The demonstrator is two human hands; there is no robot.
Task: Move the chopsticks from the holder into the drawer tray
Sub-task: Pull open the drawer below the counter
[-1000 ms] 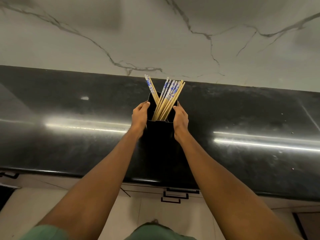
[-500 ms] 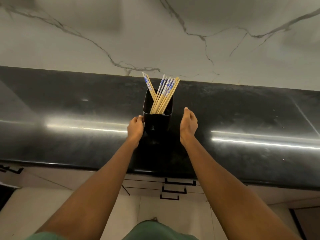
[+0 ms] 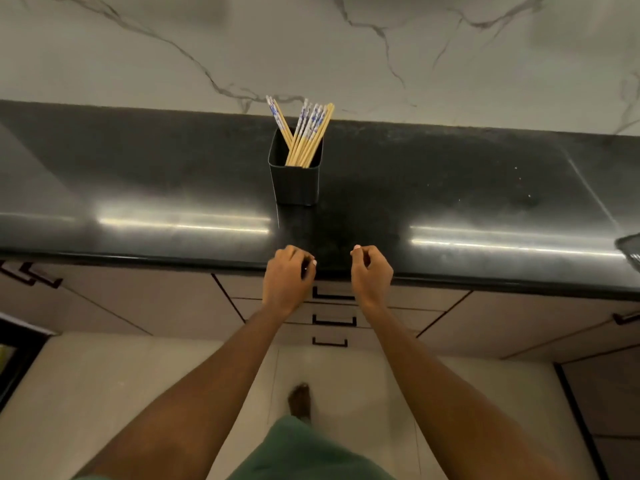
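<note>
Chopsticks [image 3: 306,133] stood in holder [image 3: 295,178] on tabletop [image 3: 450,188]. Both hands, left [image 3: 287,277] & right [image 3: 371,273], loosely curled, empty, hovered at front edge above closed drawers [image 3: 334,308]. Likely step: opening drawer w/ handle pull.

A black polished countertop [image 3: 138,188] is seen running across the view, backed by a pale marble wall [image 3: 450,64] veined in grey. Pale cabinets [image 3: 145,306] with black handles [image 3: 334,321] are seen below. A light tiled floor [image 3: 104,393] is shown, and a dark mesh object [image 3: 631,249] is cut off at the right edge.
</note>
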